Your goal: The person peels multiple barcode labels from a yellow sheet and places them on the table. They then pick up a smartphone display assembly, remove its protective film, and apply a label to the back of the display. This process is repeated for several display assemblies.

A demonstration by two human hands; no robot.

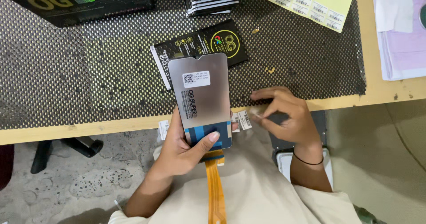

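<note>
My left hand (184,148) grips a grey phone display panel (202,95) by its lower end, thumb across the blue strip. The panel shows its back, with a white barcode sticker near the top. An orange flex cable (215,188) hangs from its bottom edge over my lap. My right hand (286,115) hovers to the right of the panel at the table edge, fingers pinched on a small pale scrap of film or sticker (256,113). A black flat package (199,44) lies on the mat just behind the panel.
A dark perforated mat (88,73) covers the wooden table (386,91). A black box (80,2) sits at the back left, a stack of black packages (213,0) at the back middle, a yellow sheet of barcode labels (310,2) beside it. Small barcode stickers (242,119) hang off the table edge.
</note>
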